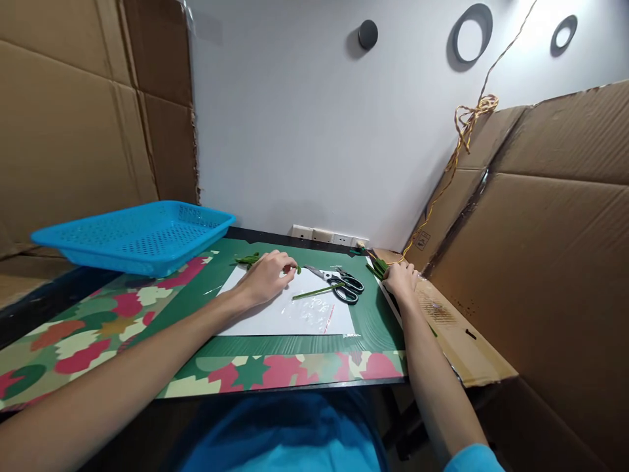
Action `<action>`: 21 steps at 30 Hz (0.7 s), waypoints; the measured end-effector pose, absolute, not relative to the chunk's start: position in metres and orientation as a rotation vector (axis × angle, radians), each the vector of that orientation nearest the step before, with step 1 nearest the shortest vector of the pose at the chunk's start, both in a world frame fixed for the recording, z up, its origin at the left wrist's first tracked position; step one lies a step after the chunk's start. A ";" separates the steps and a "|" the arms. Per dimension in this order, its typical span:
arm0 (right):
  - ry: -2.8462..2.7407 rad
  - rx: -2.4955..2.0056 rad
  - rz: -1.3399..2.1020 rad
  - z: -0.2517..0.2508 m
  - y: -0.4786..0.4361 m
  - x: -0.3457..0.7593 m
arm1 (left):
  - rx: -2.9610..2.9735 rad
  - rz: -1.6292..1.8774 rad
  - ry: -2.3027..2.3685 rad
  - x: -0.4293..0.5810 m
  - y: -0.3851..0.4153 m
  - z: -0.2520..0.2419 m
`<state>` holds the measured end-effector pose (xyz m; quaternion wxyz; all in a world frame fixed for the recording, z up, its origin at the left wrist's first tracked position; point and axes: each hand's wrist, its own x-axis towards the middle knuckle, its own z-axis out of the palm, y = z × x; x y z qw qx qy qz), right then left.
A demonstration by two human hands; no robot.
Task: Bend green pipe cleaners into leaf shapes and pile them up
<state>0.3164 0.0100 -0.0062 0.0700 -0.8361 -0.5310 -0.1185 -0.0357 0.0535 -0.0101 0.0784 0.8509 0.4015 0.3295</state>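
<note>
My left hand point(268, 278) is above the left part of a white sheet point(265, 321), its thumb and fingers in a pinch. A short green piece point(299, 269) shows at its fingertips. Just behind that hand lies a small pile of green pieces point(247, 259). My right hand point(401, 280) is closed over a bunch of green stalks point(378, 268) at the table's right side; its fingertips are partly hidden. Between the hands, black-handled scissors point(346, 288) lie with their blades pointing left. One long green stalk point(317, 292) rests on the sheet, touching the scissors.
A blue perforated basket point(142, 239) stands at the left. Clear plastic point(314, 313) with a red line lies on the sheet. Cardboard panels point(550, 249) rise on both sides. Wall sockets point(322, 235) line the back, and a twisted yellow cord point(455, 157) hangs at the right.
</note>
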 end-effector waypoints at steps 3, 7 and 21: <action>-1.626 -2.501 -0.363 -0.009 0.011 0.317 | 2.567 0.985 1.247 -0.036 0.054 -0.011; -1.626 -2.454 -0.397 -0.009 0.012 0.317 | 2.574 0.962 1.344 -0.036 0.053 -0.011; -1.506 -2.257 -0.518 0.007 0.010 0.310 | 2.536 0.868 1.463 -0.034 0.048 -0.005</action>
